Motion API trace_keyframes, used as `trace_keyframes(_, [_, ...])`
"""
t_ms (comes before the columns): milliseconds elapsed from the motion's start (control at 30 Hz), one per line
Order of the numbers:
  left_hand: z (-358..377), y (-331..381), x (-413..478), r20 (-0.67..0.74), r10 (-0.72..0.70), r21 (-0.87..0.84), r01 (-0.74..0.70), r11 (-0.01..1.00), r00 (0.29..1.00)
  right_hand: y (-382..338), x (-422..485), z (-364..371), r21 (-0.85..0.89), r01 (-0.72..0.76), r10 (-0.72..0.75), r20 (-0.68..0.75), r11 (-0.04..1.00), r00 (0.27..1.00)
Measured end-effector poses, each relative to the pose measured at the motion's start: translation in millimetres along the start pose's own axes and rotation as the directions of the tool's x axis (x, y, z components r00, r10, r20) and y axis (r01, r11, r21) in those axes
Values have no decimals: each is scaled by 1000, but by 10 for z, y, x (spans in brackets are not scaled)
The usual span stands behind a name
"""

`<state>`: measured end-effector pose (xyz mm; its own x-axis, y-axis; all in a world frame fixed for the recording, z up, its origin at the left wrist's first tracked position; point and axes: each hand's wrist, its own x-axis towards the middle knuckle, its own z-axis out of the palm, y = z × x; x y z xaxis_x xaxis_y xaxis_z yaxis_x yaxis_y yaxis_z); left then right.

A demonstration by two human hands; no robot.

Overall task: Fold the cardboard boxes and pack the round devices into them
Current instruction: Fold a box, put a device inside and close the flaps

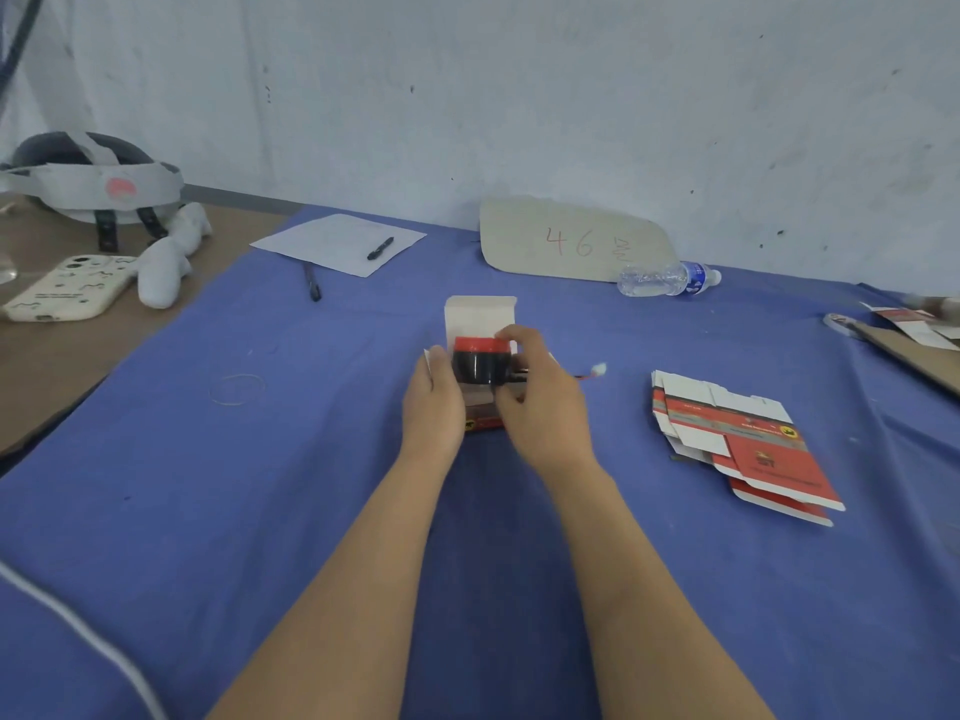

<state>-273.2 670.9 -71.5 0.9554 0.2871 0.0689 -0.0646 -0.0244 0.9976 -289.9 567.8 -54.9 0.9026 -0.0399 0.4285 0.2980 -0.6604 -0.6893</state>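
A round device point(479, 364), black with a red top, sits partly inside a folded red-and-white cardboard box point(480, 315) at the middle of the blue cloth; the box's white lid flap stands up behind it. My left hand point(434, 402) holds the box's left side. My right hand point(535, 394) grips the device from the right, fingers curled over its top edge. A thin wire with a white plug point(598, 368) trails out to the right. A stack of flat unfolded boxes point(743, 439) lies to the right.
A plastic water bottle point(667, 278) and a cardboard sign marked 46 point(571, 241) lie at the back. Paper with a pen point(340, 241), a second pen point(311, 282), a phone point(67, 296) and a headset point(88, 179) are at the left. More cardboard point(914, 340) lies far right.
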Motion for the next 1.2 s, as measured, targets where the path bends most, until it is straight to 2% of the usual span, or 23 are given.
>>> trace_keyframes(67, [-5, 5, -2, 14, -20, 5, 20, 1000, 1000, 9, -22, 27, -5, -7, 7, 49, 1000, 999])
trace_keyframes(167, [-10, 26, -4, 20, -36, 4, 36, 999, 999, 51, -39, -13, 133, -42, 29, 99, 990, 995])
trace_keyframes(267, [-2, -1, 22, 80, -29, 14, 28, 999, 996, 78, -55, -35, 225, -86, 69, 81, 971, 994])
trace_keyframes(433, [-8, -41, 19, 110, -2, 22, 0, 1000, 994, 85, -51, -2, 116, -82, 68, 120, 990, 991])
trace_keyframes(600, [7, -75, 12, 136, 91, 169, -113, 979, 987, 87, -7, -26, -56, -133, 140, 171, 990, 975])
trace_keyframes(800, [45, -82, 12, 105, 92, 196, -111, 974, 990, -3, 4, -35, -269, -53, 132, 285, 962, 949])
trace_keyframes(867, [54, -84, 19, 53, 85, 202, -94, 975, 995, -14, -35, -30, -200, -34, 75, 205, 979, 976])
trace_keyframes(933, [68, -87, 26, 31, 65, 180, -69, 981, 997, -10, -35, -71, -84, -70, 65, -58, 994, 996])
trace_keyframes(1000, [71, -82, 31, 57, 46, 171, -55, 984, 997, 28, 5, -184, 29, -131, 133, -341, 991, 930])
trace_keyframes(1033, [70, -79, 31, 83, 38, 164, -51, 985, 996, 60, 33, -249, 88, -175, 196, -414, 981, 889])
trace_keyframes(1133, [53, -66, 27, 161, 19, 145, -43, 988, 987, 140, 80, -380, 295, -253, 360, -401, 921, 843])
trace_keyframes(1200, [57, -59, 15, 192, 19, 143, -47, 989, 981, 120, 77, -397, 316, -185, 309, -406, 930, 860])
